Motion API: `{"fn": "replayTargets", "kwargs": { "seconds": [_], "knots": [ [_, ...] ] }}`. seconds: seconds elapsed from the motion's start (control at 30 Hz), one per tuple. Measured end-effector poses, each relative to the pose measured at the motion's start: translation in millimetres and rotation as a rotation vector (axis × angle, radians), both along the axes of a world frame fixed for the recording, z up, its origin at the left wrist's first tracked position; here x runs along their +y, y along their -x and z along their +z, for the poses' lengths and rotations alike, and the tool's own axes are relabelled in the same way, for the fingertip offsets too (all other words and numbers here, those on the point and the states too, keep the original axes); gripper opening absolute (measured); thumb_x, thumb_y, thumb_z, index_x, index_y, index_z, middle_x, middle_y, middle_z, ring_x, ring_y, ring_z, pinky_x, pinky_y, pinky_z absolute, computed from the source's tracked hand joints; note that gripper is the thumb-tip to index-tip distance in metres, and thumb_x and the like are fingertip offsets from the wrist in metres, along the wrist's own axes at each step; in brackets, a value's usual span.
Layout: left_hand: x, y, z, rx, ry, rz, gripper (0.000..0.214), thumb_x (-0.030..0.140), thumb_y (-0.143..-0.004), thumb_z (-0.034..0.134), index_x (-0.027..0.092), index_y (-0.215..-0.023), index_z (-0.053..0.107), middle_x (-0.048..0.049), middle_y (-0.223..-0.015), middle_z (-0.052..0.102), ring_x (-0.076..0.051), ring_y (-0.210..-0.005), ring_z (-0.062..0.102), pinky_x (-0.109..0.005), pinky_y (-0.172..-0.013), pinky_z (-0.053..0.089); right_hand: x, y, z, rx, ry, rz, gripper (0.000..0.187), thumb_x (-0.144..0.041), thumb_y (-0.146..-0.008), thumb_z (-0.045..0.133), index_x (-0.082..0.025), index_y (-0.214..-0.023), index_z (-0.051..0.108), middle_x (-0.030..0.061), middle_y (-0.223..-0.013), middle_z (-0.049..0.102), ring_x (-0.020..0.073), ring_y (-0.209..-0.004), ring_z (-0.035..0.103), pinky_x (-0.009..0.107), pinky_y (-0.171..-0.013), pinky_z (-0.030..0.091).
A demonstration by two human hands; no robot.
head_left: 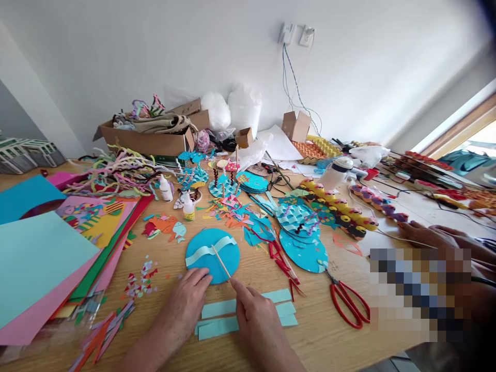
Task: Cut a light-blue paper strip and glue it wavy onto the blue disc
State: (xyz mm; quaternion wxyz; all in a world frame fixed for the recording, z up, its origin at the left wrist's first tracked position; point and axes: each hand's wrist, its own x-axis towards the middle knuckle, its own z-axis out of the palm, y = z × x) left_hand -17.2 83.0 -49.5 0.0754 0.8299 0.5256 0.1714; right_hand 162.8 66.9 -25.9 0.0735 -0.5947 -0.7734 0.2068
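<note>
A round blue paper disc (202,242) lies on the table in front of me, with a wavy light-blue paper strip (227,241) across it. My right hand (258,315) is closed round a thin wooden stick (220,262), whose far end meets the strip. The fingers of my left hand (185,297) lie flat along the disc's lower left edge. Under and beside my right hand rest several light-blue paper strips (285,309), partly hidden by it. Beyond the disc stand two white glue bottles, one with a yellow label (188,207).
Large coloured paper sheets (42,263) spread at the left, near paper scraps (141,279). Red-handled scissors (349,305) and more blue discs (304,250) lie to the right. Another person's hands (437,235) are at the far right. A cardboard box (151,142) stands at the back.
</note>
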Motion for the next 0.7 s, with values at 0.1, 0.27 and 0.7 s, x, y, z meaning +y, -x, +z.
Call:
{"fn": "replayTargets", "kwargs": {
  "seconds": [0.1,0.27,0.7],
  "knots": [
    [0,0,-0.7,-0.008,-0.009,0.001,0.038,0.002,-0.075,0.042,0.019,-0.100,0.064,-0.0075,-0.107,0.065,-0.023,-0.099,0.059,-0.039,-0.086,0.050,-3,-2,-1.4,0.005,0.002,0.003,0.050,-0.004,-0.078,0.040,-0.019,-0.123,0.051,0.0082,-0.089,0.068,0.0193,-0.078,0.065,0.023,-0.065,0.045],
    [-1,-1,2.4,0.023,0.007,-0.002,0.040,0.001,-0.074,0.041,0.018,-0.101,0.064,-0.0082,-0.108,0.065,-0.023,-0.099,0.059,-0.038,-0.086,0.049,-3,-2,-4.7,-0.026,0.013,0.011,0.049,-0.004,-0.077,0.040,-0.018,-0.123,0.052,0.0083,-0.087,0.069,0.0213,-0.076,0.066,0.025,-0.061,0.045],
    [0,0,3.1,0.073,0.003,-0.025,0.036,0.004,-0.075,0.043,0.016,-0.101,0.064,-0.0096,-0.110,0.065,-0.024,-0.101,0.059,-0.039,-0.087,0.049,-11,-34,6.9,0.343,-0.349,-0.073,0.034,-0.020,-0.087,0.034,-0.015,-0.110,0.058,0.0066,-0.076,0.069,0.0141,-0.063,0.064,0.019,-0.056,0.046]
  ]
}}
